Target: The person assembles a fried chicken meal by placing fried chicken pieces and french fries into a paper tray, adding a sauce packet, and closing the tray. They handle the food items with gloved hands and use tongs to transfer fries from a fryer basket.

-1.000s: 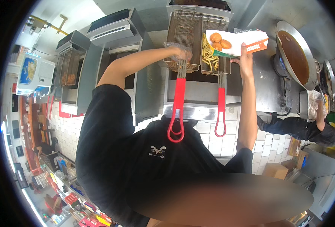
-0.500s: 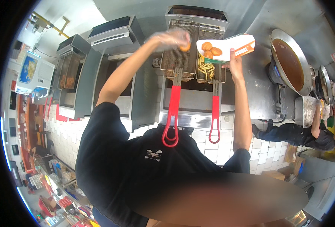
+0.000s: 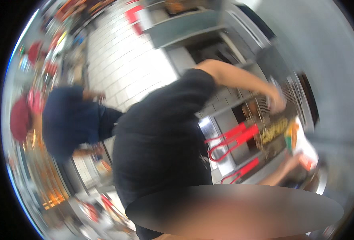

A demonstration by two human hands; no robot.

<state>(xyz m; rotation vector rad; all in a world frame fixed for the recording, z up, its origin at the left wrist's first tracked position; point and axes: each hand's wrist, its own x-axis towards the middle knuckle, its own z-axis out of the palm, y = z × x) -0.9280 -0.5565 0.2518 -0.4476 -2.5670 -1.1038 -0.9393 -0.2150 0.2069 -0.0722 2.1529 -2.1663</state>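
My left hand (image 3: 277,101), in a clear plastic glove, is over the wire fryer baskets; motion blur hides its fingers and anything in them. Brown fried pieces (image 3: 250,109) lie in the basket beside it. My right hand (image 3: 292,162) grips a white and orange paper food carton (image 3: 307,149). Orange-brown food (image 3: 295,133) shows along the carton's near side. Between my arms, pale fries (image 3: 274,131) fill another basket, whose red handle (image 3: 241,172) points back toward me. More red handles (image 3: 233,141) stick out next to it.
Behind me to the left stands a person in a dark blue shirt (image 3: 67,120) and maroon cap. Another fryer (image 3: 185,30) is at the top. Part of a metal pan (image 3: 323,182) shows past my right hand. White floor tiles (image 3: 119,60) run along the fryers.
The whole view has swung round and blurred, bringing the person in the cap into sight. My left hand remains over the baskets; the fried ball it held is no longer discernible. My right still holds the carton.
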